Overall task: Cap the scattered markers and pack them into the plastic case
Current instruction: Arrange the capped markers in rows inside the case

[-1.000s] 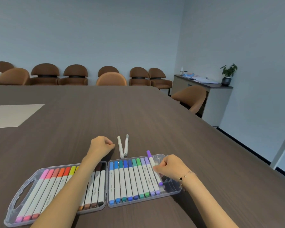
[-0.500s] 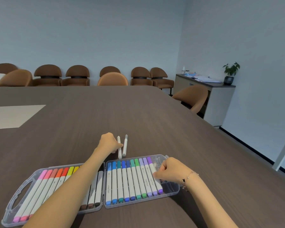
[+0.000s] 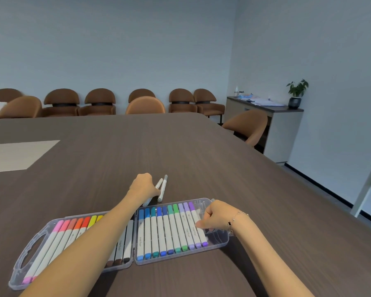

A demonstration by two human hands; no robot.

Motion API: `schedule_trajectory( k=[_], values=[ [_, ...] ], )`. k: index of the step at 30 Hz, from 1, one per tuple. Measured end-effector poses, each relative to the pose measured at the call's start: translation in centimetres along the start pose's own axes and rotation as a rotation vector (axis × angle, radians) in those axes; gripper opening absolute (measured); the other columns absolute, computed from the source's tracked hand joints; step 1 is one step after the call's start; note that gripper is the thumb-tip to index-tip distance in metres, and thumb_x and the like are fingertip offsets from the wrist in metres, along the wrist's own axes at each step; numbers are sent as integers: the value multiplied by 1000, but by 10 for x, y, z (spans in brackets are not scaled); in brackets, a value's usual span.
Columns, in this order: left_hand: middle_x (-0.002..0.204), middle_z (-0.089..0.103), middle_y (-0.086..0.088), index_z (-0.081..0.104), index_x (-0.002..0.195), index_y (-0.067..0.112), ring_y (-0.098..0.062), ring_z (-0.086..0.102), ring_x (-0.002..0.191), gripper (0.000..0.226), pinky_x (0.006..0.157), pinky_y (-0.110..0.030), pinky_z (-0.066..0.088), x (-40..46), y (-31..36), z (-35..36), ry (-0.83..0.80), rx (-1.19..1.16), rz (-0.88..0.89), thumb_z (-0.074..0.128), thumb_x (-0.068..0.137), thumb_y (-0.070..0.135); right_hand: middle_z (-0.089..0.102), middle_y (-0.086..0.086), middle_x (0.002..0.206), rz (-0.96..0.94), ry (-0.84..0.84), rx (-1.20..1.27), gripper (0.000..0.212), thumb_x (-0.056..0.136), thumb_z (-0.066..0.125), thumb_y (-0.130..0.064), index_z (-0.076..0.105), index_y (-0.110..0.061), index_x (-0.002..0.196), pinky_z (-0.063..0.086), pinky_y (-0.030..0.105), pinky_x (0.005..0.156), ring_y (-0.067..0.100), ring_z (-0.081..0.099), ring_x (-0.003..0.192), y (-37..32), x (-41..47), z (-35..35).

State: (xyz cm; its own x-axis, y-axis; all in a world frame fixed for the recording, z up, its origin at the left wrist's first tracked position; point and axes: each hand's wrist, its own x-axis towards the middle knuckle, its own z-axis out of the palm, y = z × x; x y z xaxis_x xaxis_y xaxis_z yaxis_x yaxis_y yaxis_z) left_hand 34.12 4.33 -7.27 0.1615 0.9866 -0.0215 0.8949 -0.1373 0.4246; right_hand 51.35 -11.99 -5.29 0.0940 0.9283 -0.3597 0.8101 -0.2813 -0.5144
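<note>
Markers (image 3: 161, 189) (two) beyond case's (image 3: 221, 243) far edge.

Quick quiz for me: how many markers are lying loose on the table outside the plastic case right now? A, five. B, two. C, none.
B: two grey markers lie side by side on the table just beyond the plastic case, and the left hand grips the nearer one.

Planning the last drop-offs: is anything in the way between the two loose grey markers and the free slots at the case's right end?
Only the right hand, resting there. Otherwise bare table separates the grey markers from the case; the left hand already touches one.
</note>
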Motion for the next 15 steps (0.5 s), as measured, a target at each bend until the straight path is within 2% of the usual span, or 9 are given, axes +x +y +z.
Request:
schedule_trajectory(
  k=[4,8,10,13,15],
  values=[
    [60,51,-3,56,66,12,-12,49,52,26,47,-19,36,-7,1,-3,10,-24,34,71,80,28,56,-5,66,10,-37,-14,32,88,63,-31,53,-18,61,41,19,59,7,49,60,-2,0,-5],
    [74,64,-7,71,81,6,-12,58,68,17,55,-18,44,-19,4,-25,0,-267,129,67,84,23,54,-3,66,4,-36,-13,29,87,64,-33,55,-17,65,39,19,55,8,44,56,-2,-1,-7],
    [78,66,-3,73,86,10,-12,59,77,17,60,-19,43,-30,5,-40,-37,-372,147,66,86,25,53,-3,64,-3,-16,-29,28,87,64,-33,56,-17,66,37,18,54,8,42,55,-2,-2,-6],
    [77,64,0,70,89,16,-11,55,73,17,63,-20,44,-44,4,-57,-104,-457,115,64,88,32,52,-4,59,1,24,-93,33,88,62,-37,58,-18,62,35,16,52,6,41,51,-1,-6,-6],
    [83,65,1,69,93,19,-12,55,76,20,67,-20,47,-50,1,-63,-119,-544,71,63,88,37,48,-5,55,0,125,-50,39,90,56,-43,59,-17,61,33,16,50,7,38,47,0,-6,-4]
  ],
)
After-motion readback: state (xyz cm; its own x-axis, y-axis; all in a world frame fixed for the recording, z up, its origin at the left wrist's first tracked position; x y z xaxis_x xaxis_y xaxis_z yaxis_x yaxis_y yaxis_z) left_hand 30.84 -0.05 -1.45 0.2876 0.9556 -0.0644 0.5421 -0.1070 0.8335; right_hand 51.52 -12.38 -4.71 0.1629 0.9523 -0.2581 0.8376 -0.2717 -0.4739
